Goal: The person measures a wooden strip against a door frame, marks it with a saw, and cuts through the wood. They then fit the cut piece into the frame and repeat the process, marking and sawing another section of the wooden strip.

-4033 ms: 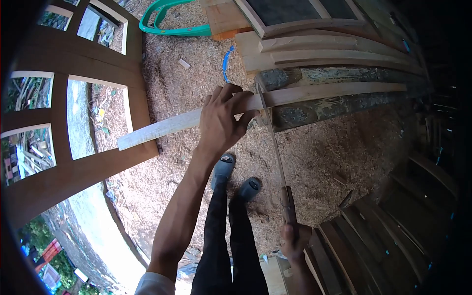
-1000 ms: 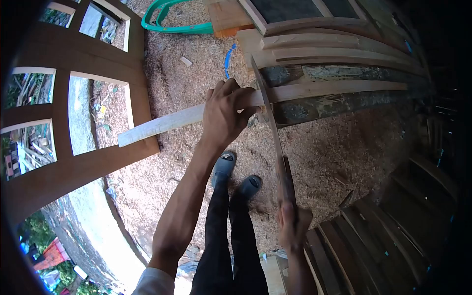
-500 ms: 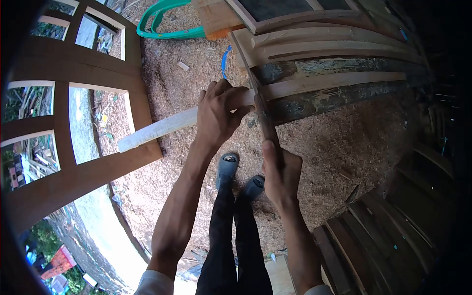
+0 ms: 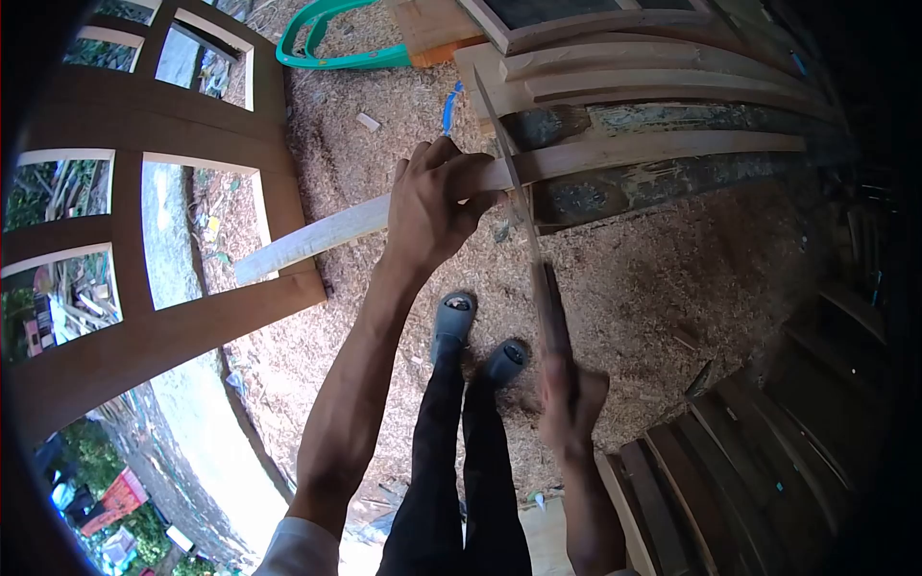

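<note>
A long, narrow wooden strip [image 4: 317,233] lies across the view, its pale left end sticking out past the supporting timber. My left hand [image 4: 429,202] is closed around the strip just left of the saw. In my right hand [image 4: 573,403], slightly blurred, is the handle of a handsaw [image 4: 526,216]. The saw's long blade crosses the strip close beside my left fingers, its tip pointing away from me. Under the strip, a dark weathered timber [image 4: 586,197] bears it on the right. How deep the blade sits in the wood cannot be made out.
A wooden frame with square openings [image 4: 221,134] stands at the left. Several boards [image 4: 663,62] lie at the upper right, and more planks [image 4: 691,461] at the lower right. A green plastic piece [image 4: 355,58] rests on the sawdust-covered ground [image 4: 375,173]. My sandalled feet are below.
My right hand has drawn the handsaw back toward me, so more blade shows on the near side of the strip. The left hand keeps its hold. The whole view has shifted slightly.
</note>
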`<action>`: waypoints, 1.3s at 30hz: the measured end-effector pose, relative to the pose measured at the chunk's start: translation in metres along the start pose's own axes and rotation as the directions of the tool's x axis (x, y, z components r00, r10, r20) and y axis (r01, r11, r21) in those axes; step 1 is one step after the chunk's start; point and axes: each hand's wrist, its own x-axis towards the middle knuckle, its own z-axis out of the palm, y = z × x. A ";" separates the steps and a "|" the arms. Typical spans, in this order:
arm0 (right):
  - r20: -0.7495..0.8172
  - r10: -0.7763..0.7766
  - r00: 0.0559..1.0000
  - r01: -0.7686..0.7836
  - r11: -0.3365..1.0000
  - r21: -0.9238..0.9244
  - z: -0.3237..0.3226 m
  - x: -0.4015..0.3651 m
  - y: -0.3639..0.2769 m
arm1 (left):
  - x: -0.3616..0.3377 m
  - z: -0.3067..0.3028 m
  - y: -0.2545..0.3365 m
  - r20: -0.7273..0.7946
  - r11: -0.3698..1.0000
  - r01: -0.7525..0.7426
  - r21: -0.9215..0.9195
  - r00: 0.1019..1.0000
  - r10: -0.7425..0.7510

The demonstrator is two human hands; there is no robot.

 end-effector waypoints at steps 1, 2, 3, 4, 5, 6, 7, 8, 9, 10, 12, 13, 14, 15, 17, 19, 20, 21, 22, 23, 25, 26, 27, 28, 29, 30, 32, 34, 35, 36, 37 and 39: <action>0.015 -0.009 1.000 0.010 0.999 -0.047 -0.011 -0.036 0.018 | 0.004 0.001 0.001 -0.009 1.000 -0.013 -0.002 1.000 0.013; -0.022 -0.004 1.000 0.005 0.999 0.034 -0.017 -0.062 0.017 | 0.006 0.001 0.001 -0.013 1.000 -0.013 -0.005 1.000 0.013; -0.054 0.001 0.999 0.005 0.993 0.115 -0.020 -0.072 0.010 | 0.006 0.001 -0.001 -0.032 0.999 -0.027 0.020 0.999 0.027; -0.016 0.112 0.994 -0.109 0.985 0.135 -0.023 -0.075 0.009 | 0.002 0.003 0.000 -0.037 0.999 -0.035 0.038 0.999 0.036; -0.001 0.107 0.994 -0.105 0.984 0.145 -0.021 -0.065 0.015 | 0.002 0.004 -0.001 -0.023 0.999 -0.035 0.032 0.999 0.035; 0.009 0.087 0.996 -0.088 0.983 0.162 -0.012 -0.036 0.015 | 0.004 0.004 -0.002 -0.019 0.999 -0.035 0.016 0.999 0.036; 0.010 0.108 0.994 -0.109 0.982 0.155 0.000 -0.011 0.015 | 0.003 0.004 -0.001 -0.017 1.000 -0.027 0.000 1.000 0.027; -0.019 0.053 0.998 -0.049 0.982 0.181 0.011 0.009 0.008 | 0.002 0.003 -0.001 -0.006 0.999 -0.039 -0.002 0.999 0.038; -0.034 0.044 0.998 -0.038 0.986 0.160 0.014 0.015 -0.007 | 0.004 0.003 -0.002 0.024 1.000 -0.023 -0.009 0.999 0.024; -0.014 0.074 0.997 -0.070 0.980 0.187 0.008 0.015 -0.017 | 0.004 0.002 -0.003 0.051 1.000 0.005 -0.011 0.999 -0.004; 0.002 0.086 0.996 -0.086 0.990 0.116 -0.005 -0.003 -0.012 | 0.001 0.002 -0.003 0.044 1.000 -0.010 0.010 0.999 0.010; 0.019 0.117 0.993 -0.117 0.992 0.054 -0.014 -0.027 -0.005 | 0.005 0.002 -0.003 0.033 0.999 -0.039 0.019 0.999 0.038; -0.023 0.114 0.993 -0.111 0.987 0.114 -0.016 -0.051 -0.005 | 0.003 0.004 -0.004 0.028 1.000 -0.021 0.016 0.999 0.021; -0.060 0.106 0.993 -0.095 0.981 0.169 -0.017 -0.061 -0.009 | 0.005 0.004 -0.005 0.015 1.000 -0.020 0.019 1.000 0.020; -0.051 0.079 0.996 -0.068 0.981 0.180 -0.011 -0.044 -0.014 | 0.001 0.007 -0.005 0.002 0.999 -0.025 0.034 1.000 0.025; -0.031 0.077 0.997 -0.073 0.993 0.098 0.001 -0.002 -0.019 | 0.000 0.009 -0.007 0.007 1.000 -0.011 0.006 1.000 0.011; -0.002 0.062 0.998 -0.062 0.988 0.139 0.010 0.025 -0.024 | 0.001 0.010 -0.008 0.006 0.999 -0.051 0.018 0.999 0.050; -0.013 0.028 1.000 -0.025 0.988 0.153 0.016 0.039 -0.037 | 0.002 0.008 -0.010 -0.006 0.996 -0.082 0.037 0.997 0.083; 0.001 -0.009 1.000 0.009 0.988 0.151 0.015 0.039 -0.031 | 0.003 0.006 -0.011 -0.013 0.988 -0.147 0.039 0.989 0.148; 0.006 -0.048 0.999 0.046 0.987 0.156 0.014 0.040 -0.023 | 0.004 0.005 -0.009 -0.030 0.988 -0.149 0.040 0.988 0.150; -0.005 -0.012 1.000 0.012 0.994 0.113 -0.010 -0.005 0.002 | 0.003 0.005 -0.010 -0.015 0.990 -0.136 0.045 0.990 0.137; -0.057 -0.031 0.998 0.037 0.994 0.106 -0.016 -0.039 0.011 | 0.004 0.006 -0.012 -0.036 0.984 -0.162 0.072 0.986 0.164; -0.105 -0.046 0.993 0.056 0.994 0.091 -0.019 -0.060 0.006 | 0.004 0.006 -0.012 -0.056 0.987 -0.148 0.066 0.987 0.152; -0.096 -0.056 0.994 0.064 0.995 0.073 -0.022 -0.059 0.005 | 0.005 0.008 -0.012 -0.051 0.991 -0.116 0.067 0.992 0.119; -0.090 -0.013 0.996 0.024 0.992 0.122 -0.021 -0.058 0.004 | 0.002 0.010 -0.012 -0.030 0.994 -0.091 0.066 0.995 0.093; -0.085 0.026 0.996 -0.010 0.984 0.177 -0.015 -0.051 -0.001 | 0.002 0.009 -0.009 -0.008 0.994 -0.071 0.080 0.997 0.072; -0.087 -0.038 0.995 0.051 0.986 0.156 -0.001 -0.017 -0.002 | -0.001 0.008 -0.007 -0.017 0.996 -0.050 0.073 0.999 0.052; -0.036 -0.062 0.997 0.067 0.986 0.154 0.010 0.018 -0.019 | 0.001 0.010 -0.009 -0.041 0.996 -0.076 0.037 0.996 0.077; -0.029 -0.061 0.998 0.064 0.986 0.152 0.009 0.019 -0.019 | -0.001 0.011 -0.011 -0.043 0.997 -0.069 0.038 0.997 0.070; -0.017 -0.044 0.999 0.046 0.989 0.144 0.007 0.017 -0.021 | -0.001 0.011 -0.011 -0.037 0.997 -0.072 0.016 0.997 0.073; -0.006 -0.025 1.000 0.025 0.990 0.138 0.006 0.015 -0.025 | -0.001 0.010 -0.011 -0.028 0.997 -0.076 -0.006 0.997 0.076; -0.016 -0.104 0.994 0.103 0.993 -0.065 -0.005 -0.012 -0.017 | 0.001 0.007 -0.009 -0.011 0.999 -0.035 0.019 0.999 0.035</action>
